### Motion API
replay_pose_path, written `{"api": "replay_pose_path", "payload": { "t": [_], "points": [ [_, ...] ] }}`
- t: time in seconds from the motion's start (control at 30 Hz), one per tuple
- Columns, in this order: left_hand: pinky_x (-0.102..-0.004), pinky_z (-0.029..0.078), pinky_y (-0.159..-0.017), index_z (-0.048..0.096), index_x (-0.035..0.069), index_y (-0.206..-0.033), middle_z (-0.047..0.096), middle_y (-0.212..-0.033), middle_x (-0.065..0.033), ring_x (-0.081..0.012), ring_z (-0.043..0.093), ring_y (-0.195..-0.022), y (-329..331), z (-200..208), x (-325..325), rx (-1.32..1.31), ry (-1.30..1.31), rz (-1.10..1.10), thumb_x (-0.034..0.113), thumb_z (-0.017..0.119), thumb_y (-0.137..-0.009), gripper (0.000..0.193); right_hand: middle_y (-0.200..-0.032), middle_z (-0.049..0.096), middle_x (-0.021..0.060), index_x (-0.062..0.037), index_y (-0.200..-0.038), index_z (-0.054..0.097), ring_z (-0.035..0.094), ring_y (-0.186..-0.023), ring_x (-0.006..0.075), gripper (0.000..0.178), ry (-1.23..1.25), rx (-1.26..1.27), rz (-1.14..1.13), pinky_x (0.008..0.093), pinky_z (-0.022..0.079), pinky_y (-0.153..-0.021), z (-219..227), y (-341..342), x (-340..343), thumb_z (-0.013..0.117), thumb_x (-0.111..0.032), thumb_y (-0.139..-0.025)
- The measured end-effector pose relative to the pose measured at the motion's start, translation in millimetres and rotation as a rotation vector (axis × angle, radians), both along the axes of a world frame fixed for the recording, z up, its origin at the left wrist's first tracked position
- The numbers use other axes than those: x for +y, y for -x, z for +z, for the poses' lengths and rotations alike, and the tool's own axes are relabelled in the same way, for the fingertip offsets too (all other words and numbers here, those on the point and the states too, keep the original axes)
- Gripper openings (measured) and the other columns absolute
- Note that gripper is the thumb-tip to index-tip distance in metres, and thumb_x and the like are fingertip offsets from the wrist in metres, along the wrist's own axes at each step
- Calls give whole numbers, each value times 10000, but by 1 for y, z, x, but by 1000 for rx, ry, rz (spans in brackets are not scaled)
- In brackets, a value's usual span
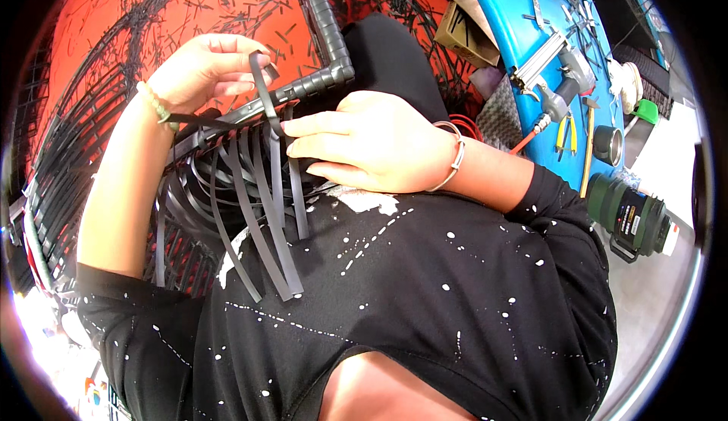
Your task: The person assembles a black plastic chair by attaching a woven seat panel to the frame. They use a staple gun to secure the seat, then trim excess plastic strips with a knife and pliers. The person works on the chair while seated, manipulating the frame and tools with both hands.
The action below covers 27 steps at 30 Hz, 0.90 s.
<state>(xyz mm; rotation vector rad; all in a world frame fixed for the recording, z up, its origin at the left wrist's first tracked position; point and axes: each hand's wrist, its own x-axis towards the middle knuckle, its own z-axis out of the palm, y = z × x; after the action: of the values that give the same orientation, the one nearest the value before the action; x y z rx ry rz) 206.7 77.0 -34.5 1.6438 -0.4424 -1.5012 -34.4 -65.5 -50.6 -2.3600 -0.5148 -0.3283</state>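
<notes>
In my left hand (208, 72) a flat black plastic strip (262, 91) is pinched between thumb and fingers, looping over the frame's near bar. My right hand (364, 144) comes from the right, its fingertips closed at the base of the strip where it meets the bar. The dark wrapped frame (330, 76) has a corner just above my right hand. Several loose strips (258, 216) hang from the bar toward my lap and rest on my dark shirt. What lies behind my right fingertips is partly hidden.
A red surface (250, 11) strewn with black scraps lies beyond the frame. Woven black strips (72, 163) curve at left. On the blue table (523, 117) at right are a nail gun (569, 80), pliers (566, 134) and a hammer (589, 140). A green cylinder (626, 216) stands nearer.
</notes>
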Motion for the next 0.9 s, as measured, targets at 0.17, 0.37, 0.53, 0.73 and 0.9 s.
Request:
{"api": "replay_pose_path", "payload": {
  "t": [0.17, 0.37, 0.53, 0.73, 0.9],
  "points": [
    [-168, 456, -545, 707, -5, -1005, 672, -769, -11, -51, 583, -609, -1, -22, -3, 287, -31, -73, 105, 726, -901, 153, -1182, 685, 32, -122, -1100, 688, 667, -836, 227, 244, 1, 24, -4, 364, 519, -759, 1, 1, 0, 659, -267, -906],
    [-179, 435, -503, 751, 22, -932, 695, -738, 4, -34, 588, -579, 13, -18, -7, 222, -69, -83, 183, 771, -876, 172, -1179, 692, 26, -117, -1096, 699, 666, -844, 224, 241, -15, 11, -11, 363, 518, -760, -1, 1, -1, 655, -257, -904],
    [-230, 531, -637, 756, 0, -974, 744, -830, -55, -93, 675, -691, 9, -22, -3, 194, -118, -170, 222, 758, -889, 238, -1166, 696, 23, -112, -1093, 703, 666, -834, 217, 237, -27, -25, -7, 355, 519, -753, -2, -1, 0, 652, -234, -896],
    [-256, 544, -688, 749, -4, -930, 747, -840, -65, -109, 683, -700, 4, -33, 1, 230, -61, -207, 185, 720, -899, 193, -1096, 705, -15, -137, -1092, 709, 648, -723, 189, 233, -14, -239, -134, 315, 503, -645, -11, -5, -3, 660, -144, -864],
    [-220, 498, -604, 748, -3, -916, 717, -777, -38, -77, 634, -645, 9, -32, -4, 178, -51, -178, 166, 701, -892, 177, -923, 650, -33, -156, -983, 722, 590, -649, 148, 172, 39, -327, -419, 295, 467, -579, -7, -17, -6, 729, -139, -813]
  ]
}}
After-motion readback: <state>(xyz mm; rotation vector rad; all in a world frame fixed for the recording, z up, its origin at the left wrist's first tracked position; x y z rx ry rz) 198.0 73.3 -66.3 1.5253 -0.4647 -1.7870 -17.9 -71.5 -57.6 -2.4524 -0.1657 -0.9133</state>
